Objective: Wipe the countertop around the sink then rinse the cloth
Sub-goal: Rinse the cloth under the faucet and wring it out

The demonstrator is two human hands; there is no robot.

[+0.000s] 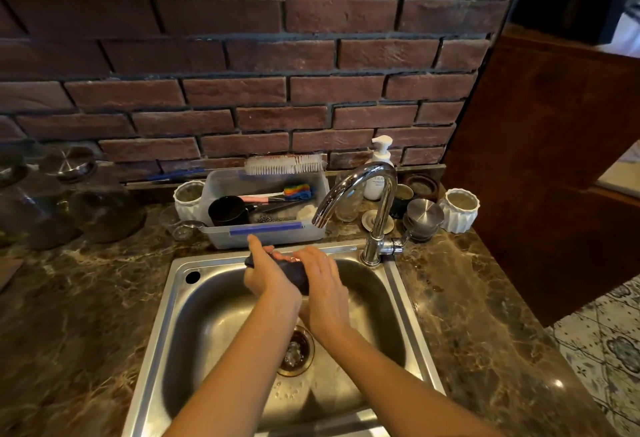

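- Cloth (294, 274) first: dark, twisted into a tight roll, held over the back half of the sink between both hands.
- Marble table (485, 315), brown and veined, wraps around the basin on the left, right and back.
- Steel sink (166, 315) sits in the middle, its drain strainer (295, 350) showing between the two forearms, water drops on the floor of the basin.
- Clear plastic tub (266, 208) stands just behind the sink with a black cup, a colourful brush and a white scrub brush (284, 163) on its far rim.
- Chrome faucet (367, 201) arches from the right rear corner, spout pointing down beside the tub; no stream can be made out.
- Left hand (266, 272) is wrapped around the near-left end of the roll, thumb up.
- Right hand (323, 284) is closed over the right end, fingers curled across the top.
- White soap pump bottle (379, 166) stands against the brick wall behind the faucet.
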